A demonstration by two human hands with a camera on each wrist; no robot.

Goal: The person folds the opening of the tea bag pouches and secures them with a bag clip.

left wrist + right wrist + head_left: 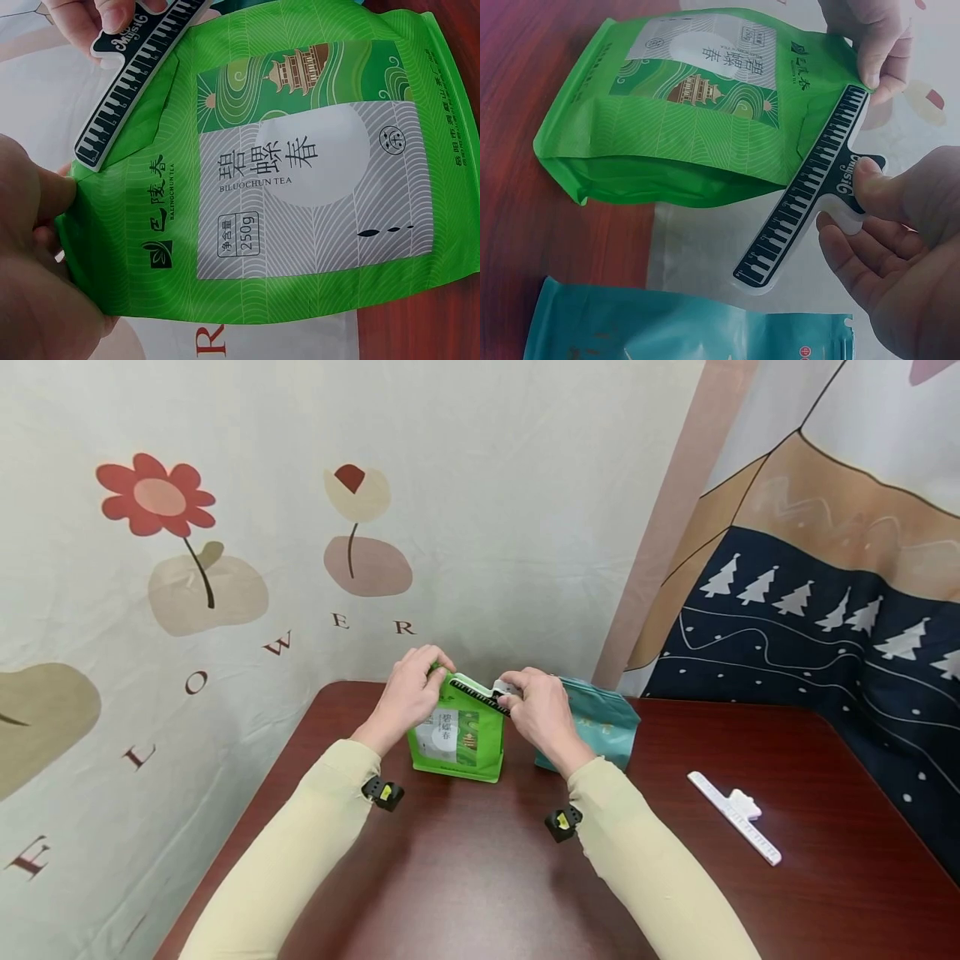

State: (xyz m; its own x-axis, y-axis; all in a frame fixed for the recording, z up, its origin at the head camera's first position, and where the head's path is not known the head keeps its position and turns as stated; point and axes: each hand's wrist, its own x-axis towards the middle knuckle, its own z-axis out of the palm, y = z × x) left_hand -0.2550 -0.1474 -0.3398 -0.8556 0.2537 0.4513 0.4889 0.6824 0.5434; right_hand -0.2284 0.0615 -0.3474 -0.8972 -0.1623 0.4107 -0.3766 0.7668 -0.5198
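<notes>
A green bag of Biluochun tea (pixel 457 739) stands on the table, its printed front facing me. My left hand (pixel 411 689) pinches the bag's top left corner between thumb and fingers. My right hand (pixel 542 714) grips the handle of a long bag clip (pixel 802 196) with black-and-white piano keys printed on it. In the right wrist view the thumb (pixel 877 184) presses the handle from one side, fingers behind it. The clip lies slanted across the bag's top edge, and one end sticks out past the bag's side. How far its jaws reach over the bag is hidden.
A teal bag (pixel 603 718) stands right of the green one, partly behind my right hand. A white bag clip (pixel 735 818) lies on the right of the dark red table (pixel 480 877). A printed cloth (pixel 510 510) hangs behind the table.
</notes>
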